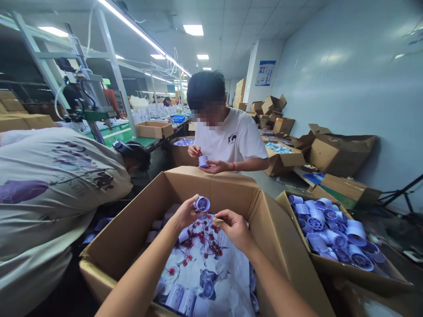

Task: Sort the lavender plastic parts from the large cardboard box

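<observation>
My left hand (185,214) is closed around a lavender plastic cup-shaped housing (202,204), held above the big box with its open end toward me. To its right, my right hand (236,228) pinches a small tan piece (217,222) between thumb and fingers; its exact kind I cannot make out. A gap separates the two hands. Below them, small red round parts with thin wires (211,240) are scattered on a white sheet (233,268) inside the cardboard box (120,240). More lavender housings (187,303) lie along the box's near side.
Across the box, a person (236,138) holds another lavender housing (203,161). Another person (59,176) bends down at the left. A carton full of housings (330,229) stands at the right. Opened cartons (340,152) line the wall; a press machine (89,88) stands upper left.
</observation>
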Motion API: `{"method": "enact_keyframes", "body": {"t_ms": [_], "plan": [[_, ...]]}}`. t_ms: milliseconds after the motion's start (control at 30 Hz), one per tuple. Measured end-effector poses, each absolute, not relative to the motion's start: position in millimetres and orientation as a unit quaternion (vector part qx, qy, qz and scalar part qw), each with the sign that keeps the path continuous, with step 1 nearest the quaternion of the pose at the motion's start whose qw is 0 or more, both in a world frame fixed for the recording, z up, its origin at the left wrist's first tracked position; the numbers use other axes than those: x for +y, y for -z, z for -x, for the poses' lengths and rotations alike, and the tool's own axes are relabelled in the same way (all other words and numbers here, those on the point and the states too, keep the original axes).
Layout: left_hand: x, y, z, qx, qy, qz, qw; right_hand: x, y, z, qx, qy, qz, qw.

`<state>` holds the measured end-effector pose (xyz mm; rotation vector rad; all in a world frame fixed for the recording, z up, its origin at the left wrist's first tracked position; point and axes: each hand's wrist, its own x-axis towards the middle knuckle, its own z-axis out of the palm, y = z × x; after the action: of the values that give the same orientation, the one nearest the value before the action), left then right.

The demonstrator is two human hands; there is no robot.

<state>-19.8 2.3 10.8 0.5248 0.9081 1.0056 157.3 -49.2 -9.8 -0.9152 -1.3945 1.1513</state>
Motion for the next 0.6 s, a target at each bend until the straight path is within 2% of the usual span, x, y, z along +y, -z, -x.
{"method": "enact_keyframes", "body": {"t_ms": [300,600], "plan": [[-3.6,-6.4,10.3,0.401,-0.448,-0.309,0.737,-53.4,9.4,-152.9,-0.659,-0.39,0.401,0.502],[-3.9,-10.4,11.2,0.413,-0.448,-0.3,0.734,-55.5,4.4,-154.0,-0.678,-0.366,0.409,0.49]]}}
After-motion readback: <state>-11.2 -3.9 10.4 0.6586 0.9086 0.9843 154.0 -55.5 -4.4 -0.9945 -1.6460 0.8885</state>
